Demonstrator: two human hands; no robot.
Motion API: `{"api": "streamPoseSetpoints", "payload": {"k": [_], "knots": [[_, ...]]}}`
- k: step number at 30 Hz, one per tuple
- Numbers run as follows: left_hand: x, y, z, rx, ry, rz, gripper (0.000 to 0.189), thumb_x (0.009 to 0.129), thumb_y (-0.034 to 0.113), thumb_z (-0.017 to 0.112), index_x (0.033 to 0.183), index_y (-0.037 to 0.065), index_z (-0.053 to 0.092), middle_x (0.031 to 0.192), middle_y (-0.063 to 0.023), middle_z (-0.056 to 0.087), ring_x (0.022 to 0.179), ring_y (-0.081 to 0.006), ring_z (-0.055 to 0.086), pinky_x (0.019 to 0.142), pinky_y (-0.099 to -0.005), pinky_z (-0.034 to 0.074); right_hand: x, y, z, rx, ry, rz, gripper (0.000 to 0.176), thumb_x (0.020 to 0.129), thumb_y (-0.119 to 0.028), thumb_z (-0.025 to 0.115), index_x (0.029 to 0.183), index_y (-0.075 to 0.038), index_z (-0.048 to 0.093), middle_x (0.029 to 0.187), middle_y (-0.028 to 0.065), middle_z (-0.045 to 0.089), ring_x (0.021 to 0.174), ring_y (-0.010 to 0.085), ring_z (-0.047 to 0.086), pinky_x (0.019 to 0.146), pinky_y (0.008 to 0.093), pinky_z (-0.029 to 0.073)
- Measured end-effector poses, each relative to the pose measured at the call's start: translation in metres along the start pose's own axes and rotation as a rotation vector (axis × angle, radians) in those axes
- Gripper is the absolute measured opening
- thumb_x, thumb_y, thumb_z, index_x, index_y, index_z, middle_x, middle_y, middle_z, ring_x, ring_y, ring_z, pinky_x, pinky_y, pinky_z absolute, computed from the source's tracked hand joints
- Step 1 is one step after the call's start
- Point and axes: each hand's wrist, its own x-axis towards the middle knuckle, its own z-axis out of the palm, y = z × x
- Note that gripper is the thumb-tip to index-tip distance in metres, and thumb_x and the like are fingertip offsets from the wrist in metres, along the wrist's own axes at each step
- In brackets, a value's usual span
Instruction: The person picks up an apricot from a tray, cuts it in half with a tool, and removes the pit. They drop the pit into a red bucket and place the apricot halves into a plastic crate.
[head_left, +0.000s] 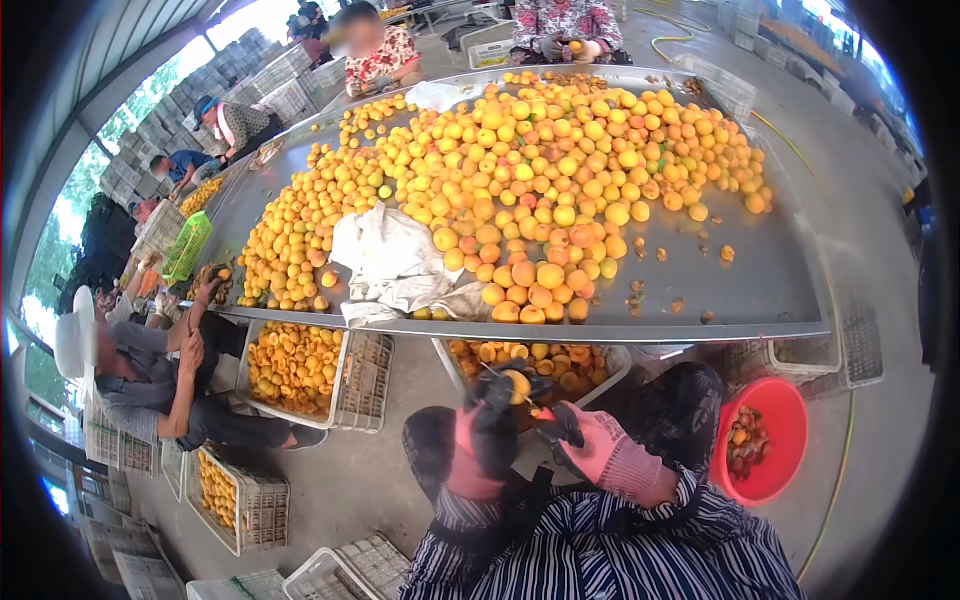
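My left hand [484, 432], in a pink glove with dark fingers, is closed around an apricot [517, 386]. My right hand [596, 446], gloved the same way, grips a small tool with an orange-red part [542, 412] close to the fruit; its working end is too small to make out. Just beyond my hands, a crate of apricot halves [620, 362] stands partly under the table edge. Whole apricots [560, 150] lie heaped on the metal table [690, 290] in front of me.
A crumpled white cloth [385, 260] lies by the table's near edge. To my right stands a red bucket [790, 440] with scraps inside. On the left, a person in a white hat [140, 370] sits beside another crate of halves [345, 375]. More people sit around the table.
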Motion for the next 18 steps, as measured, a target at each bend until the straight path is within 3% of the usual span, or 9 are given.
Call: {"api": "streamPoseSetpoints", "payload": {"k": [3, 5, 7, 12, 14, 15, 16, 17, 18], "knots": [[0.001, 0.01, 0.006, -0.05, 0.06, 0.056, 0.053, 0.091, 0.041, 0.049, 0.128, 0.005, 0.039, 0.097, -0.0145, 0.059, 0.095, -0.0298, 0.059, 0.086, -0.0433, 0.049, -0.003, 0.006, 0.012, -0.016, 0.018, 0.024, 0.028, 0.082, -0.012, 0.056, 0.109, -0.004, 0.053, 0.084, 0.0205, 0.061, 0.082, 0.0379, 0.06, 0.069, 0.0397, 0.048], [0.006, -0.008, -0.008, -0.079, -0.062, 0.047, 0.058, 0.092, 0.047, 0.045, 0.133, 0.007, 0.035, 0.099, -0.0145, 0.059, 0.096, -0.0297, 0.058, 0.084, -0.0444, 0.049, -0.001, 0.007, 0.013, -0.094, 0.035, 0.039, 0.027, 0.082, -0.012, 0.056, 0.108, -0.004, 0.052, 0.082, 0.0206, 0.06, 0.081, 0.0381, 0.059, 0.068, 0.0403, 0.048], [0.007, -0.018, -0.017, -0.237, -0.124, -0.102, 0.061, 0.092, 0.049, 0.044, 0.134, 0.006, 0.034, 0.104, -0.0144, 0.057, 0.099, -0.0297, 0.057, 0.086, -0.0444, 0.048, 0.003, 0.019, 0.019, -0.044, 0.039, 0.009, 0.029, 0.081, -0.012, 0.056, 0.109, -0.004, 0.052, 0.083, 0.0202, 0.061, 0.082, 0.0382, 0.059, 0.068, 0.0411, 0.048], [0.002, -0.004, 0.001, -0.006, 0.036, -0.049, 0.06, 0.092, 0.046, 0.043, 0.134, 0.004, 0.033, 0.101, -0.017, 0.058, 0.096, -0.0305, 0.057, 0.075, -0.0428, 0.051, 0.004, 0.018, 0.014, 0.002, 0.0, -0.002, 0.034, 0.082, -0.013, 0.056, 0.114, -0.005, 0.049, 0.083, 0.0195, 0.061, 0.081, 0.038, 0.059, 0.067, 0.0417, 0.048], [0.0, 0.005, 0.011, -0.03, 0.062, 0.021, 0.058, 0.093, 0.043, 0.042, 0.134, 0.004, 0.034, 0.098, -0.019, 0.06, 0.086, -0.0312, 0.06, 0.064, -0.0411, 0.053, 0.004, 0.014, 0.018, -0.042, 0.016, 0.004, 0.036, 0.082, -0.014, 0.055, 0.116, -0.005, 0.047, 0.083, 0.0193, 0.061, 0.081, 0.0378, 0.06, 0.067, 0.0422, 0.048], [0.0, 0.0, 0.006, -0.028, 0.058, 0.017, 0.058, 0.093, 0.043, 0.042, 0.134, 0.004, 0.034, 0.098, -0.019, 0.06, 0.086, -0.0312, 0.06, 0.064, -0.0411, 0.053, 0.003, 0.012, 0.021, -0.089, 0.033, 0.01, 0.038, 0.083, -0.015, 0.055, 0.118, -0.006, 0.045, 0.083, 0.019, 0.061, 0.08, 0.0376, 0.06, 0.067, 0.0427, 0.048], [0.003, -0.009, -0.003, -0.179, -0.036, -0.024, 0.057, 0.093, 0.043, 0.041, 0.133, 0.003, 0.034, 0.097, -0.0197, 0.06, 0.078, -0.0315, 0.06, 0.06, -0.0409, 0.052, 0.006, 0.022, 0.03, -0.193, -0.06, 0.081, 0.051, 0.082, -0.025, 0.058, 0.125, -0.004, 0.039, 0.089, 0.0189, 0.062, 0.087, 0.0351, 0.06, 0.074, 0.0434, 0.049], [0.005, -0.012, -0.005, -0.331, -0.128, -0.061, 0.056, 0.094, 0.043, 0.041, 0.132, 0.003, 0.035, 0.096, -0.0204, 0.06, 0.07, -0.0318, 0.06, 0.056, -0.0406, 0.052, 0.008, 0.021, 0.029, -0.198, -0.059, 0.074, 0.051, 0.082, -0.025, 0.058, 0.125, -0.004, 0.039, 0.089, 0.0189, 0.062, 0.087, 0.0351, 0.06, 0.074, 0.0434, 0.049], [0.006, -0.015, -0.005, -0.273, -0.08, -0.035, 0.057, 0.094, 0.046, 0.038, 0.13, 0.002, 0.036, 0.093, -0.0211, 0.059, 0.057, -0.0322, 0.057, 0.049, -0.0407, 0.05, 0.01, 0.021, 0.028, -0.188, -0.051, 0.068, 0.054, 0.082, -0.026, 0.057, 0.127, -0.005, 0.037, 0.089, 0.0186, 0.062, 0.088, 0.0345, 0.061, 0.074, 0.0432, 0.049]]}}
